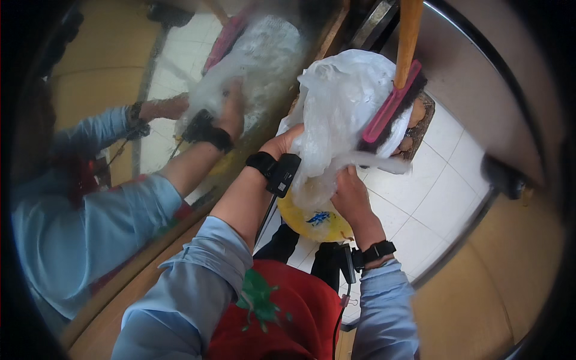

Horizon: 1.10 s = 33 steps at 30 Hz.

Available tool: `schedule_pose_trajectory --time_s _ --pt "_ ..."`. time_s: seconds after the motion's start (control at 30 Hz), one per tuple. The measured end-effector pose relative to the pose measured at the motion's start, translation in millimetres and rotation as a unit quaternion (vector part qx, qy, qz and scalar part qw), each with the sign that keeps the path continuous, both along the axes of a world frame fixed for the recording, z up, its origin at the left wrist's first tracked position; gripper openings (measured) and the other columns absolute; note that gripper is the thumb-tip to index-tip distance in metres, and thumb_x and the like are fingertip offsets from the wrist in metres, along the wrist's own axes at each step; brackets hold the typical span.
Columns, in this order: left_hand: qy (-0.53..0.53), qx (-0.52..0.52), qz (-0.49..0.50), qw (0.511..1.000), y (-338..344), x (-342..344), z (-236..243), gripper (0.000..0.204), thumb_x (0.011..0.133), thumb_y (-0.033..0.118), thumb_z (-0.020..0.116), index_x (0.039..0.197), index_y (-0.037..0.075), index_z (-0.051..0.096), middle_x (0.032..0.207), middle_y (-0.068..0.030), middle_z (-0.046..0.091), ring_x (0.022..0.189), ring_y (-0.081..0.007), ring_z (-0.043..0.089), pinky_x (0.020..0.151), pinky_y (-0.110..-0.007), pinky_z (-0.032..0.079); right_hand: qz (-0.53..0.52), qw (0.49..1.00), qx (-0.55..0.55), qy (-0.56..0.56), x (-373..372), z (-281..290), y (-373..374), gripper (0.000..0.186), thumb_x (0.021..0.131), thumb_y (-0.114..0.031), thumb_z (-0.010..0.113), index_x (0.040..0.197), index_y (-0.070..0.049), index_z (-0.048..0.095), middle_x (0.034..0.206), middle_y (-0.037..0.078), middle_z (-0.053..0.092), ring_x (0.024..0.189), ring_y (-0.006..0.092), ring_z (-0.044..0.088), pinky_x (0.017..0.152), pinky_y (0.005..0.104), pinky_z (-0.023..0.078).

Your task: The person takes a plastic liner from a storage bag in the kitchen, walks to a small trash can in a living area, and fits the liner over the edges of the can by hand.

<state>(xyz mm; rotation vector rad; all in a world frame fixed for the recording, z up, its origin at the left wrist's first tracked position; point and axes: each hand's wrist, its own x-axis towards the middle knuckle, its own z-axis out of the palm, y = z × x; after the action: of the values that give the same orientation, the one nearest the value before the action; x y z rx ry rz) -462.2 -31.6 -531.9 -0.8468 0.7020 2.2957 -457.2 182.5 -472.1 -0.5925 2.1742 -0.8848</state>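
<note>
Your right hand (352, 195) grips a translucent plastic bag (324, 117); left hand (282, 143), fingers partly hidden, touches it. Pink broom (391, 105) just beside.

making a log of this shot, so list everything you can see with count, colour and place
translucent plastic: one bunched mass, whitish, between the hands
white sheet or bag: one, white, behind the plastic
brush head: one, pink with dark bristles, right of the plastic
wooden handle: one, orange-brown, top, at the brush
round lumps: at least two, brown, right of the brush
floor tiles: several, white, mostly right
yellow item: one, yellow with blue print, below the plastic
reflective panel: one, brownish, left, mirroring the arms
apron: one, red with green patch, bottom
wrist straps: two, black, one per wrist
sleeves: two, light blue, bottom
left hand: one, bare, at the plastic's left edge
right hand: one, bare, gripping the plastic's lower right
</note>
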Motion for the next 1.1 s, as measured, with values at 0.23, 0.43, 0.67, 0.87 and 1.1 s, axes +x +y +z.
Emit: schedule_pose_trajectory --time_s 0.23,0.43,0.67,0.87,1.1 --pt "0.060 -0.146 -0.009 0.987 7 0 49 0.039 0.084 0.021 0.061 0.117 0.000 0.055 0.112 -0.0084 0.061 0.096 -0.0127 0.060 0.079 -0.026 0.049 0.042 0.969 -0.049 0.237 -6 -15 -8 0.031 0.068 0.002 0.057 0.099 0.001 0.051 0.126 0.024 0.043 0.108 0.0390 0.049 0.087 0.0410 0.045" --pt "0.094 -0.125 -0.049 0.986 11 -4 32 0.039 0.083 0.017 0.061 0.118 0.001 0.055 0.109 -0.0073 0.062 0.098 -0.0126 0.058 0.083 -0.027 0.047 0.076 0.981 0.039 0.177 -11 -15 0 0.033 0.074 -0.002 0.052 0.106 -0.010 0.057 0.115 0.016 0.054 0.100 0.0316 0.054 0.082 0.0363 0.045" --pt "0.034 -0.257 0.126 0.958 6 -34 27 0.025 0.083 0.008 0.052 0.107 0.000 0.057 0.096 -0.0082 0.063 0.083 -0.0141 0.060 0.070 -0.029 0.050 -0.113 0.986 -0.035 0.121 -14 8 37 0.025 0.077 -0.001 0.055 0.101 -0.008 0.057 0.103 0.010 0.055 0.095 0.0281 0.056 0.082 0.0329 0.046" --pt "0.179 -0.811 0.055 0.555 16 -44 3 0.041 0.077 0.000 0.043 0.119 0.002 0.048 0.109 -0.0199 0.054 0.106 -0.0338 0.050 0.086 -0.037 0.044 -0.086 0.989 -0.034 0.113 -6 7 47 0.026 0.071 0.004 0.059 0.096 -0.004 0.056 0.112 0.012 0.050 0.103 0.0297 0.052 0.088 0.0344 0.044" --pt "0.368 -0.718 -0.486 0.336 57 -50 54 0.025 0.077 0.006 0.049 0.093 0.014 0.067 0.098 -0.0079 0.059 0.100 -0.0274 0.052 0.088 -0.034 0.038 -0.091 0.983 -0.060 0.147 -5 4 39 0.034 0.069 0.005 0.061 0.101 -0.005 0.057 0.115 0.010 0.050 0.102 0.0266 0.053 0.089 0.0327 0.045"
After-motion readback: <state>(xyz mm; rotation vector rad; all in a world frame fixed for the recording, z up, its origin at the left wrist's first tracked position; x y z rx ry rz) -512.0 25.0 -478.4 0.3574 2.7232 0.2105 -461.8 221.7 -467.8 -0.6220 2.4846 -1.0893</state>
